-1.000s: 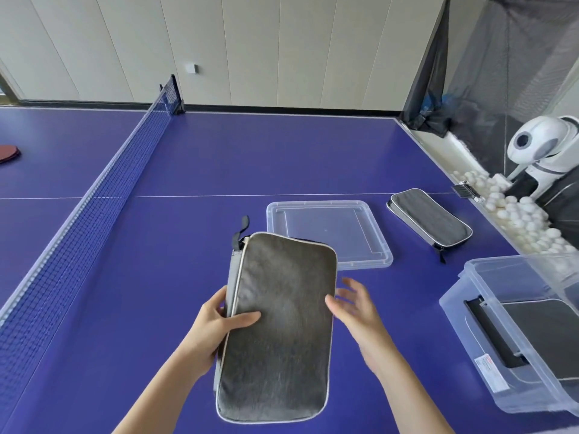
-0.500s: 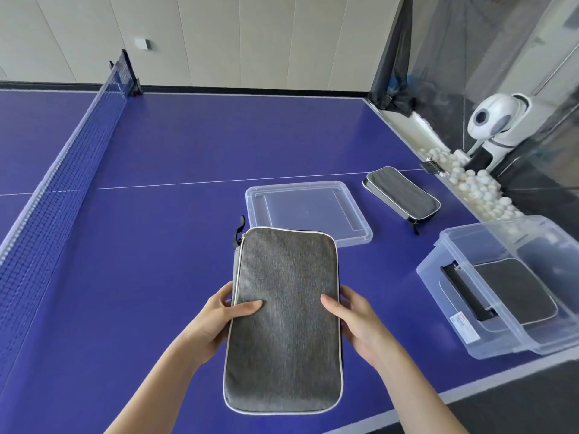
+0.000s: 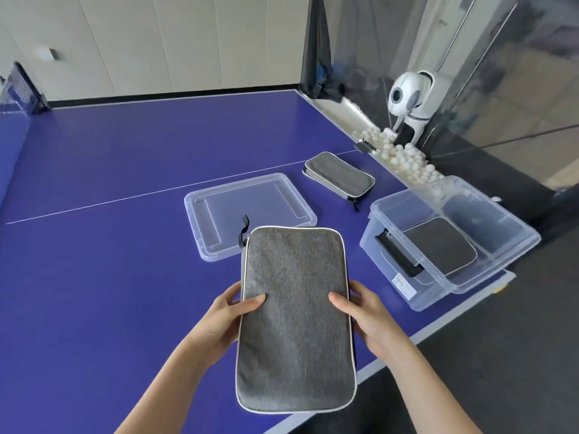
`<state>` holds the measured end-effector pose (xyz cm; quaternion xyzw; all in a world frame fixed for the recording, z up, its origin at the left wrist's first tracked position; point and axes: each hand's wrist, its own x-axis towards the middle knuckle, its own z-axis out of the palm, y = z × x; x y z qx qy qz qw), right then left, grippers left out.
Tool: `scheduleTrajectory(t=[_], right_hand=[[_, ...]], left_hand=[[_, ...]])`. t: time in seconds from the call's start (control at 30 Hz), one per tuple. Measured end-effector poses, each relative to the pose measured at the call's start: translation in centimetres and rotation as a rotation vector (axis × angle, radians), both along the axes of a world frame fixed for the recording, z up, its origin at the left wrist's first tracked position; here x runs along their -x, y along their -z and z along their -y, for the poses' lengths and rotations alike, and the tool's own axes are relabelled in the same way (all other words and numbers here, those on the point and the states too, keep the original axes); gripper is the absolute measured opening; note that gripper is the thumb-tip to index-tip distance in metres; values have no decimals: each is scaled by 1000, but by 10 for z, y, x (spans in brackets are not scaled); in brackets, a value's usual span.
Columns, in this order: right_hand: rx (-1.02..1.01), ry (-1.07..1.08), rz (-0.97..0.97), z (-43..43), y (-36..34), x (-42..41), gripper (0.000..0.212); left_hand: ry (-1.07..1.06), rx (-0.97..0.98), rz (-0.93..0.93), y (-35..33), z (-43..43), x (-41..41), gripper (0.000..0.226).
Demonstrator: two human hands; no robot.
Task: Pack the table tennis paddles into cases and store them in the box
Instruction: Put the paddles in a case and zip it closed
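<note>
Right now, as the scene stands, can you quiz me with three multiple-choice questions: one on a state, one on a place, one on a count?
1. The clear storage box is: A. open, with one stored case inside; B. closed; C. open and empty.
2. Its clear lid lies: A. on the box; B. flat on the blue table; C. on the floor.
3. Grey paddle cases in view: A. two; B. three; C. five.

Answers:
1 A: nothing covers the box, and the stored case lies on its floor.
2 B: the lid lies flat on the table, apart from the box.
3 B: the held case, gripped by the left hand and the right hand, the far case lying on the table, and the stored case.
</note>
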<state>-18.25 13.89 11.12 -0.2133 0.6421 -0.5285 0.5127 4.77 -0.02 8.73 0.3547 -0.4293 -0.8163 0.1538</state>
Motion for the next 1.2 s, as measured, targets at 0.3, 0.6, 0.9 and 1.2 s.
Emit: scheduleTrajectory(t=[0.3,0.6,0.9,1.2], right_hand=[[54,65,-12,-80,-18,118,59],[119,146,-57,-162,-48,245,54],[105,141,-76,-152,-56,327,72],[89,146,32,-102,-43,418,61]], left_hand=[[3,74,-26,-27,-75,128,59],[5,114,-89,-52,-152,265,56],[-39,120,-124,-70,-152,345,44],[-395,-69,-231,-57,-100,444,68]])
